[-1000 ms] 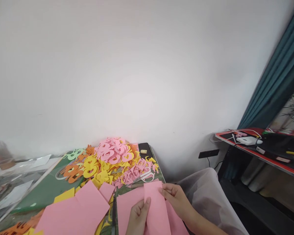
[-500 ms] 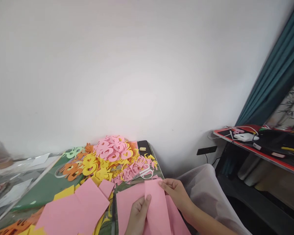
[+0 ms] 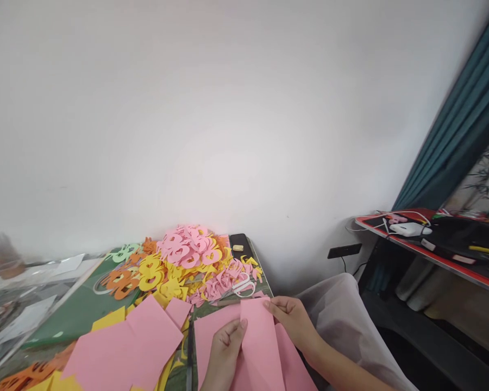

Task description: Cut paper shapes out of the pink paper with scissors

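My left hand [image 3: 224, 355] and my right hand [image 3: 291, 326] both pinch a folded strip of pink paper [image 3: 261, 347] from either side, its top edge held between the fingers. Beneath it lies a wider pink sheet [image 3: 215, 331]. More pink sheets [image 3: 124, 347] overlap to the left, on yellow paper. Farther off stands a heap of cut pink, yellow and orange paper shapes [image 3: 187, 255]. White-handled scissors [image 3: 243, 286] rest in pink scraps beyond my hands.
A green cutting mat [image 3: 73, 320] lies under the paper at left. A dark slim tool [image 3: 190, 353] lies between the sheets. Pale translucent fabric [image 3: 342, 320] sits at right. Farther right, a red-edged shelf [image 3: 436, 252] holds cables and a white device [image 3: 409, 229].
My left hand has shifted slightly left and the view has dropped a little. The pink strip stays held in both hands.
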The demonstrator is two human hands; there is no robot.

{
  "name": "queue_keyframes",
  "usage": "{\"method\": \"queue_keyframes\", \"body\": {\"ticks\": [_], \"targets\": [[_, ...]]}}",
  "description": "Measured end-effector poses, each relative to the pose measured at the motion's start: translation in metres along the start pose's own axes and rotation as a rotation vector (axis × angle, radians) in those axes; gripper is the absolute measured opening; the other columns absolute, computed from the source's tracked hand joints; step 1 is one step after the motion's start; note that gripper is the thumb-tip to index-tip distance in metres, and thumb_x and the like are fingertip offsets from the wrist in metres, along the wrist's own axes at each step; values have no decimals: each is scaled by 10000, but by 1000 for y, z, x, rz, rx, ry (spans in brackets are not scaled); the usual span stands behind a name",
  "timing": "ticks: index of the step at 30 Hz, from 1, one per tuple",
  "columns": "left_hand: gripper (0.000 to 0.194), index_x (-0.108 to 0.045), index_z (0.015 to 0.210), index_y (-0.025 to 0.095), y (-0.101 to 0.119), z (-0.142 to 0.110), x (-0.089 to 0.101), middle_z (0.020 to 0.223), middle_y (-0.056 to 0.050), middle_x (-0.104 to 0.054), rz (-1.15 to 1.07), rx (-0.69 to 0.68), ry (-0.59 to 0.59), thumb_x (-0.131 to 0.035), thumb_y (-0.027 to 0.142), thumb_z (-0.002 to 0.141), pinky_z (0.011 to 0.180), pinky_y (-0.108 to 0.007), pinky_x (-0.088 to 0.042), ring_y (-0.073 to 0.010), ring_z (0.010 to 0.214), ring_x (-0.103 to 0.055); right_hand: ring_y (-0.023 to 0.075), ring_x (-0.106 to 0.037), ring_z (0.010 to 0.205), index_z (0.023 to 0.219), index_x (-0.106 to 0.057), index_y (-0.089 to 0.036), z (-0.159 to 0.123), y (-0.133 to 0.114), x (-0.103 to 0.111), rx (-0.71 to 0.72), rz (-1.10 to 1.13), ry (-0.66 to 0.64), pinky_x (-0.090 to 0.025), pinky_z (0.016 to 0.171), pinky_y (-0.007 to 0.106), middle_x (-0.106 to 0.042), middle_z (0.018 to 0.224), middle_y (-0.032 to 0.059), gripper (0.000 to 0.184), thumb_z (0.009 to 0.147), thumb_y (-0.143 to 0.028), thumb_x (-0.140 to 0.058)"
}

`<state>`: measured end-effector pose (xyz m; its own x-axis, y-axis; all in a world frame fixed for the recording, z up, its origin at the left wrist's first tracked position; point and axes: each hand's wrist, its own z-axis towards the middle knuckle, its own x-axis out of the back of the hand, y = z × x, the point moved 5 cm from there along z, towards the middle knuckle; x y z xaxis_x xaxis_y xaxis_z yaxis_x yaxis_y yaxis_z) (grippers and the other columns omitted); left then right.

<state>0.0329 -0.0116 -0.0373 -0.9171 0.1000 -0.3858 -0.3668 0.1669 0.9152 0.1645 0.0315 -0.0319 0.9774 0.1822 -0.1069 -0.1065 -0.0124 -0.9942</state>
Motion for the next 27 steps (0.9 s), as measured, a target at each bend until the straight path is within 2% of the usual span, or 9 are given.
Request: {"method": "queue_keyframes", "body": {"ticks": [5, 11, 20, 27], "targets": [[432, -665, 873, 140, -2, 1, 2, 712, -70, -677, 33, -21, 19, -593, 498, 642, 667, -289, -435, -202, 701, -592, 82, -396, 459, 522, -560, -132, 0, -1, -1, 8, -1, -9, -333, 474, 216, -481, 480, -32, 427, 568, -552, -619], [434, -675, 808, 130, 2, -1, 2, 678, -53, -673, 84, -45, 55, -586, 518, 635, 578, -238, -414, -177, 649, -579, 76, -375, 462, 506, -534, -132, 1, 0, -1, 23, -16, -29, -316, 479, 210, -453, 469, -43, 437, 573, -556, -614], [398, -678, 836, 151, -2, 4, 11, 684, -57, -674, 77, -7, 65, -625, 478, 615, 679, -270, -426, -189, 668, -585, 81, -359, 460, 512, -541, -135, 0, 1, 0, 32, -74, -33, -305, 475, 217, -446, 468, -39, 470, 559, -600, -593], [360, -686, 798, 157, -4, 6, 19, 600, -7, -627, 103, -19, 119, -632, 462, 615, 623, -212, -395, -139, 623, -526, 61, -258, 467, 473, -444, -150, 1, 3, -1, 42, -90, -68, -211, 463, 206, -329, 470, -68, 410, 621, -493, -612]]}}
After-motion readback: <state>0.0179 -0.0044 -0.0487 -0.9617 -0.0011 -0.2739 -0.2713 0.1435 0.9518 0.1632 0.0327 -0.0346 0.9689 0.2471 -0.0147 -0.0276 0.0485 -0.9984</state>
